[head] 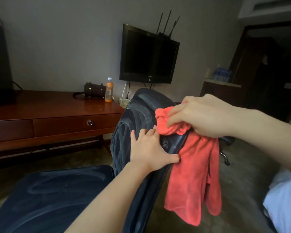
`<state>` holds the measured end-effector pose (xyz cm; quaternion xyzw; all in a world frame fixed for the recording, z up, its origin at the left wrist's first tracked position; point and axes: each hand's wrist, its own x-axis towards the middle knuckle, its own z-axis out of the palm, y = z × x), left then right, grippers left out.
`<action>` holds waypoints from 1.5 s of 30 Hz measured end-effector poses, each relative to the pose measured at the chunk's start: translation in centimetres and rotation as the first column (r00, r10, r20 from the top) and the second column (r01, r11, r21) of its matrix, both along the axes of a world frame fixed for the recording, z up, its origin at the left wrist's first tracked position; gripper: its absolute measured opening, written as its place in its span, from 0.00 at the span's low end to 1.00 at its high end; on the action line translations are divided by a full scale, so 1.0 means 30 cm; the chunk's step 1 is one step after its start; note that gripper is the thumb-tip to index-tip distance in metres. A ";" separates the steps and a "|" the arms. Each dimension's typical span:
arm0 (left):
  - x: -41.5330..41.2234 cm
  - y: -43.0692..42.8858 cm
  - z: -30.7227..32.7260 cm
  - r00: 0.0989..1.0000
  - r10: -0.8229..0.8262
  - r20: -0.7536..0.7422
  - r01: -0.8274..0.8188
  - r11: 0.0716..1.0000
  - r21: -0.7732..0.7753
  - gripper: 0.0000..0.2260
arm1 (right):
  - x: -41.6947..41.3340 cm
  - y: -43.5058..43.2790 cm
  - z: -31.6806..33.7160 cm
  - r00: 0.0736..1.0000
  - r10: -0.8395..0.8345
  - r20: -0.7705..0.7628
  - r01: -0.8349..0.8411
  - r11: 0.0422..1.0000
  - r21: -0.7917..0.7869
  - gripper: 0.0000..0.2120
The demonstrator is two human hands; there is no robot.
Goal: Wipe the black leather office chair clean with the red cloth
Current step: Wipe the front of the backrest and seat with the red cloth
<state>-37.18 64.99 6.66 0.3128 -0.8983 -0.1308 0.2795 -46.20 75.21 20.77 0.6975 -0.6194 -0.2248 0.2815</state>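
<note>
Up top, right hand point(207, 115) gripping red cloth point(191, 174)

Hotel-like room, wall television point(148, 54), wooden desk point(45, 115), bottled water point(223, 75)

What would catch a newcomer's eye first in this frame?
The red cloth stands out most, bunched under the right hand at the chair's back edge and hanging down behind it. Next comes the left hand, spread flat on the black chair, whose leather shows pale wipe streaks. Further back, an orange bottle sits on the wooden desk below a wall television.
</note>
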 end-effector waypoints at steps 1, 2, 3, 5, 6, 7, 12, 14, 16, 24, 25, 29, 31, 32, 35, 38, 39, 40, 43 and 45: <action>-0.001 -0.004 -0.004 1.000 -0.007 -0.009 0.007 1.000 0.002 0.42 | 0.004 0.023 -0.005 1.000 0.002 0.018 -0.002 1.000 0.000 0.30; -0.002 -0.008 -0.008 1.000 -0.014 -0.019 0.014 1.000 0.004 0.42 | 0.007 0.042 -0.008 0.999 0.000 0.040 0.001 1.000 -0.005 0.29; -0.003 -0.012 -0.011 0.999 -0.021 -0.027 0.021 1.000 0.004 0.42 | 0.007 0.058 -0.011 0.998 -0.004 0.060 0.005 1.000 -0.018 0.29; -0.004 -0.015 -0.016 0.999 -0.029 -0.043 0.029 1.000 -0.001 0.42 | -0.006 0.074 -0.024 0.995 -0.002 0.099 0.008 0.998 -0.064 0.29; -0.004 -0.014 -0.018 0.998 -0.030 -0.051 0.030 1.000 -0.001 0.42 | -0.017 0.074 -0.030 0.993 0.017 0.120 -0.005 0.995 -0.098 0.29; -0.005 -0.012 -0.021 0.998 -0.027 -0.059 0.027 1.000 0.001 0.42 | -0.030 0.070 -0.035 0.991 0.036 0.132 -0.018 0.991 -0.132 0.30; -0.009 -0.008 -0.035 0.995 -0.014 -0.102 0.015 1.000 0.005 0.46 | -0.080 -0.024 -0.037 0.988 0.077 0.136 -0.032 0.952 -0.305 0.30; -0.008 -0.006 -0.037 0.996 -0.014 -0.086 0.014 1.000 0.002 0.49 | -0.101 -0.076 -0.029 0.986 0.059 0.154 0.000 0.934 -0.356 0.30; -0.005 -0.003 -0.038 0.996 -0.010 -0.084 0.010 1.000 0.002 0.50 | -0.124 -0.128 -0.022 0.983 0.017 0.184 0.056 0.921 -0.385 0.29; -0.001 0.010 -0.048 0.987 -0.013 -0.162 0.030 0.994 0.105 0.50 | -0.075 -0.284 -0.036 0.973 -0.191 0.130 0.228 0.885 -0.406 0.17; 0.000 0.011 -0.049 0.986 -0.008 -0.167 0.028 0.993 0.116 0.50 | -0.057 -0.293 -0.042 0.979 -0.194 0.061 0.203 0.900 -0.385 0.15; 0.005 0.020 -0.048 0.977 0.021 -0.212 0.020 0.982 0.189 0.48 | -0.018 -0.270 -0.046 0.967 -0.183 -0.174 0.130 0.951 -0.280 0.10; 0.003 0.020 -0.043 0.979 0.012 -0.201 0.032 0.976 0.214 0.51 | -0.002 -0.236 -0.043 0.953 -0.167 -0.252 0.110 0.968 -0.225 0.10; 0.003 0.017 -0.040 0.982 0.005 -0.189 0.038 0.974 0.223 0.53 | 0.009 -0.216 -0.041 0.947 -0.161 -0.277 0.105 0.973 -0.204 0.09; 0.002 0.012 -0.037 0.986 0.000 -0.165 0.040 0.970 0.238 0.57 | 0.042 -0.151 -0.046 0.946 -0.145 -0.290 0.099 0.981 -0.167 0.09; 0.004 0.015 -0.039 0.986 0.011 -0.168 0.030 0.970 0.241 0.57 | 0.063 -0.084 -0.065 0.955 -0.134 -0.264 0.103 0.986 -0.129 0.11; 0.005 0.017 -0.039 0.984 0.015 -0.178 0.029 0.971 0.239 0.57 | 0.060 -0.062 -0.076 0.957 -0.120 -0.265 0.091 0.989 -0.120 0.12; 0.006 0.018 -0.040 0.980 0.016 -0.196 0.031 0.971 0.237 0.56 | 0.054 -0.043 -0.089 0.959 -0.086 -0.268 0.055 0.991 -0.123 0.12; 0.007 0.019 -0.046 0.964 0.010 -0.267 0.051 0.974 0.219 0.49 | 0.046 0.015 -0.108 0.961 0.020 -0.275 -0.064 0.986 -0.151 0.13; 0.005 0.016 -0.048 0.963 0.009 -0.268 0.047 0.978 0.202 0.45 | 0.041 0.045 -0.132 0.962 0.112 -0.248 -0.155 0.975 -0.158 0.15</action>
